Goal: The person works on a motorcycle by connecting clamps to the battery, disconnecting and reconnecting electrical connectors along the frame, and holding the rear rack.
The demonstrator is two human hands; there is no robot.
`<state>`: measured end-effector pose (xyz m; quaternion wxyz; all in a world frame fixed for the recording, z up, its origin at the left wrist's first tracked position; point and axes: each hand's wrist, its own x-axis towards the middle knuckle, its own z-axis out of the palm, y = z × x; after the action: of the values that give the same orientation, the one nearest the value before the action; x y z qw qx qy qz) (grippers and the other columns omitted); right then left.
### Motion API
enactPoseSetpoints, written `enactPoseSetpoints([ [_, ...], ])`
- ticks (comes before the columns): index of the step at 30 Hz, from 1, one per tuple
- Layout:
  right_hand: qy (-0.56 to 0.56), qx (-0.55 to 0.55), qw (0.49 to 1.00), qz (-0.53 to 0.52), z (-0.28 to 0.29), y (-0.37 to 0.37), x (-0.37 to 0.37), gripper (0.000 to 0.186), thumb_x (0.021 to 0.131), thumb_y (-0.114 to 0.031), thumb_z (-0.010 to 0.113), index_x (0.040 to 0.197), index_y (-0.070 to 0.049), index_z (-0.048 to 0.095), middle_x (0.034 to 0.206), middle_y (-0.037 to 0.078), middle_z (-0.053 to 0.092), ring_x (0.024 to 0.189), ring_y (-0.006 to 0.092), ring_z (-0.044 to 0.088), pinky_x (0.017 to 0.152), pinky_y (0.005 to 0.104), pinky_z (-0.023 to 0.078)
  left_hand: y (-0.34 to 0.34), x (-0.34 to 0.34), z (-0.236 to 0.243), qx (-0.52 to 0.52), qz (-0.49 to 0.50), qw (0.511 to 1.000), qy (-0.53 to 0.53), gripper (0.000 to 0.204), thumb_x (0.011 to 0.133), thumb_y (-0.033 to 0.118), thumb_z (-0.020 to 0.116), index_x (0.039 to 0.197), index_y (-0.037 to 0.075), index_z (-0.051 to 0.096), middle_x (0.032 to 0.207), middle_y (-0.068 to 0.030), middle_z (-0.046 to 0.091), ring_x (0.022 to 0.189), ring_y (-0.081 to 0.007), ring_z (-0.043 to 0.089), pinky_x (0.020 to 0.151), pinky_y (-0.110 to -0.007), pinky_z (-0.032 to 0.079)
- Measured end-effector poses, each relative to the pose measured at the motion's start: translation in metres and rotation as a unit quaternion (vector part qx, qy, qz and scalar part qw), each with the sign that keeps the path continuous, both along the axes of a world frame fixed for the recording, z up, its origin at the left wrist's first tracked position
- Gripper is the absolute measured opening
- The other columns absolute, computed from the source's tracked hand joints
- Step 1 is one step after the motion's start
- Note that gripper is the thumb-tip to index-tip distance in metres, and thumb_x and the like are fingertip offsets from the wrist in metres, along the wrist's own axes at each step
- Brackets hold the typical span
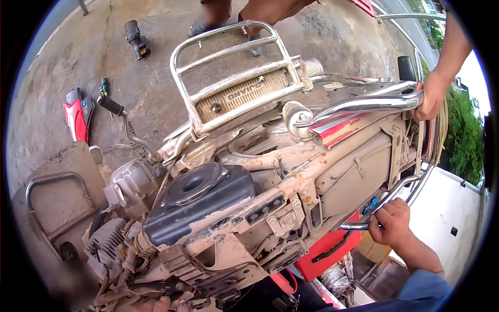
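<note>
A dusty motorcycle with its bodywork off lies across the view, its tan-coated frame (pixel 306 187) bare. At lower right my right hand (pixel 390 221), below a blue sleeve, is closed around a chrome rail (pixel 354 226) at its rear. Only a few fingers of my left hand (pixel 158 304) show at the bottom edge, curled by wires and dirty frame parts; what they grip is hidden. A black box with a round opening (pixel 193 187) sits over the frame, near the engine (pixel 106 236). Another person's hand (pixel 429 98) grips a chrome tube (pixel 369 104) at upper right.
A chrome rack (pixel 228 49) sticks up from the motorcycle's far side. A person's legs (pixel 270 11) stand behind it. On the concrete floor (pixel 156 67) lie a cordless power tool (pixel 136 39) and a red-and-black panel (pixel 78 114). A red case (pixel 328 248) is near my right hand.
</note>
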<state>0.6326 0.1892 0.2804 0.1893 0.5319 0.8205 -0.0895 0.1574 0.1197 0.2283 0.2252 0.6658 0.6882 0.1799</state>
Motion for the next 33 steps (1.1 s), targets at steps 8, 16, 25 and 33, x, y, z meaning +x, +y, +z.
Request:
enactPoseSetpoints([
  [8, 0.021, -0.007, 1.0, 0.012, 0.003, 0.003, 0.008, 0.019, 0.063, -0.007, 0.071, 0.064, -0.01, 0.053, 0.059, 0.004, 0.047, 0.051, 0.0251, 0.049, 0.051, 0.0392, 0.037, -0.009, 0.004, -0.006, 0.029, 0.031, 0.999, 0.0, 0.019, 0.096, 0.009, 0.073, 0.107, -0.003, 0.064, 0.09, -0.0179, 0.062, 0.075, -0.0316, 0.057, 0.065, -0.039, 0.048],
  [16, 0.028, -0.005, 1.0, 0.008, 0.003, 0.001, 0.015, 0.022, 0.063, -0.009, 0.074, 0.066, -0.01, 0.053, 0.063, 0.005, 0.048, 0.054, 0.0242, 0.049, 0.053, 0.0387, 0.037, -0.02, -0.004, -0.012, 0.052, 0.023, 0.997, 0.054, 0.021, 0.099, 0.016, 0.07, 0.106, -0.003, 0.065, 0.094, -0.0145, 0.064, 0.08, -0.0287, 0.058, 0.076, -0.04, 0.051],
  [25, 0.035, 0.001, 0.999, 0.026, 0.001, -0.004, 0.017, 0.026, 0.064, -0.009, 0.075, 0.066, -0.01, 0.049, 0.064, 0.004, 0.045, 0.057, 0.0227, 0.048, 0.054, 0.0371, 0.037, -0.023, -0.004, -0.022, 0.074, 0.009, 0.997, 0.033, 0.021, 0.1, 0.013, 0.07, 0.11, -0.005, 0.069, 0.1, -0.0161, 0.069, 0.086, -0.0286, 0.064, 0.078, -0.039, 0.054],
  [33, 0.068, 0.028, 0.997, 0.014, -0.001, -0.007, 0.022, 0.03, 0.064, -0.009, 0.074, 0.064, -0.01, 0.044, 0.062, 0.006, 0.043, 0.055, 0.0257, 0.045, 0.054, 0.0402, 0.034, -0.012, -0.001, -0.017, 0.076, -0.029, 0.996, 0.029, 0.021, 0.097, 0.005, 0.071, 0.114, -0.007, 0.071, 0.102, -0.0189, 0.071, 0.089, -0.0287, 0.066, 0.079, -0.038, 0.055],
])
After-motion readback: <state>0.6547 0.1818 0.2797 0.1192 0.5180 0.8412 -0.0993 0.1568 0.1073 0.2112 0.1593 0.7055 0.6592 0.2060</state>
